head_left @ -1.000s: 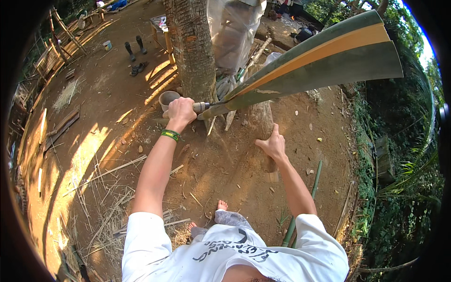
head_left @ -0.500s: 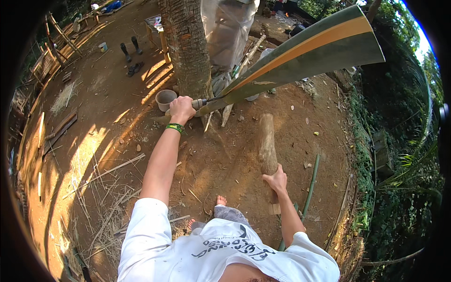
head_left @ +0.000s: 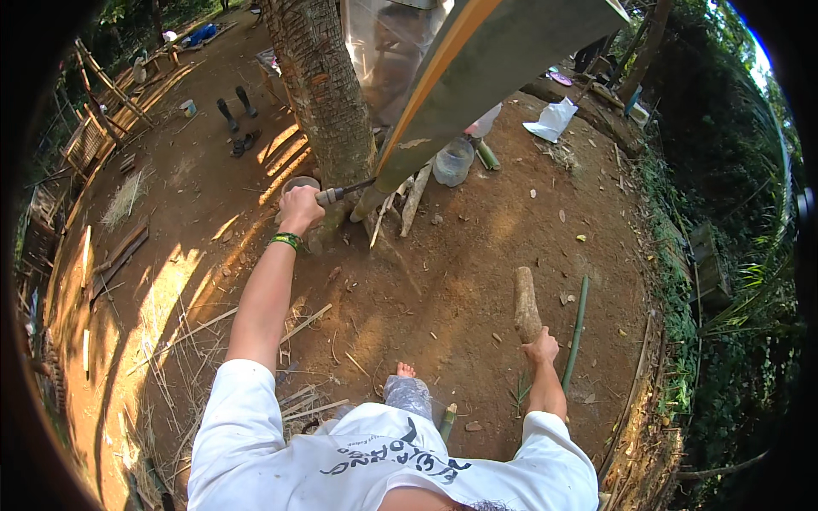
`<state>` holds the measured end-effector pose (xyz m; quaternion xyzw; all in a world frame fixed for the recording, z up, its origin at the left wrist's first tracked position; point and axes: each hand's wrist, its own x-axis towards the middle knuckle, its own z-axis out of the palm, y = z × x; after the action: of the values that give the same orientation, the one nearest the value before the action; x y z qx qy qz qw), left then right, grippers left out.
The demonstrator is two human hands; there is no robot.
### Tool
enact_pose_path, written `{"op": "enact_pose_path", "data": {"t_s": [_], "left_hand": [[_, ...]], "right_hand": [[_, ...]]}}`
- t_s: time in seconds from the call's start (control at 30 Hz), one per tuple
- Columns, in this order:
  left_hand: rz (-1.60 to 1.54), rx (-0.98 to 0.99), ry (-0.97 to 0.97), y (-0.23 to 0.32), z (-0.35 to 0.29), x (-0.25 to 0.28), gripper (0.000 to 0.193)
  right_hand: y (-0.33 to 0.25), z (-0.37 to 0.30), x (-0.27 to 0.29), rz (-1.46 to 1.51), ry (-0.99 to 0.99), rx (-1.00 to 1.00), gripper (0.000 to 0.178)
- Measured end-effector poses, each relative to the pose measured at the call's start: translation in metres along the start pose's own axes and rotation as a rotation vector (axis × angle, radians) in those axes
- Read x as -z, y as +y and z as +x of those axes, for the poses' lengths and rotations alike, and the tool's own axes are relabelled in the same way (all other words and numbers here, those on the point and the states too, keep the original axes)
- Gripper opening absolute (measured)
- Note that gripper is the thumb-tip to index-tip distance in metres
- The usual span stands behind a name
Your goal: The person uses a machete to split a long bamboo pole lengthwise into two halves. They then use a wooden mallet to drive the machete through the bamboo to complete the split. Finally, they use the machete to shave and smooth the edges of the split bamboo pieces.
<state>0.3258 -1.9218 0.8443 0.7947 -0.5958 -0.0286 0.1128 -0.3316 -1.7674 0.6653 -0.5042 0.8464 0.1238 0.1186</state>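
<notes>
My left hand (head_left: 300, 209) is closed round the handle of a knife (head_left: 329, 197). Its dark blade meets the lower part of a thick green pole (head_left: 486, 94), which looks like bamboo and has an orange-tan strip along its length. The pole leans up and to the right, its upper part looming large beside a tree trunk. How deep the blade sits in it I cannot tell. Lower on the right, my right hand (head_left: 541, 347) grips a stout wooden club (head_left: 526, 298) by its near end, well apart from the pole and knife.
A rough tree trunk (head_left: 324, 102) stands just left of the pole. A clear plastic jug (head_left: 453, 162) and split sticks (head_left: 416, 200) lie by its foot. A thin green stalk (head_left: 577, 332) lies right of the club. Straw and slats litter the ground at left.
My right hand has swung down and to the right with the club. The pole's upper end has shifted left and stands steeper in view. My left hand and the knife have moved slightly left.
</notes>
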Motion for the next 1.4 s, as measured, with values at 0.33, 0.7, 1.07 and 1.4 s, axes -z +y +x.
{"op": "enact_pose_path", "data": {"t_s": [0.33,0.7,1.07,1.4], "left_hand": [[0.087,0.038,0.031,0.003,-0.002,0.004,0.033],[0.134,-0.018,0.021,0.001,0.017,-0.012,0.033],[0.053,-0.074,0.011,0.006,-0.054,-0.016,0.029],[0.088,-0.179,-0.089,-0.054,-0.190,-0.075,0.016]], "right_hand": [[-0.005,0.035,-0.030,0.429,-0.094,-0.229,0.084],[0.036,-0.012,-0.124,0.377,0.330,-0.327,0.080],[-0.131,-0.265,0.357,1.671,-0.105,1.064,0.073],[-0.048,-0.476,0.265,1.621,-0.321,0.830,0.073]]}}
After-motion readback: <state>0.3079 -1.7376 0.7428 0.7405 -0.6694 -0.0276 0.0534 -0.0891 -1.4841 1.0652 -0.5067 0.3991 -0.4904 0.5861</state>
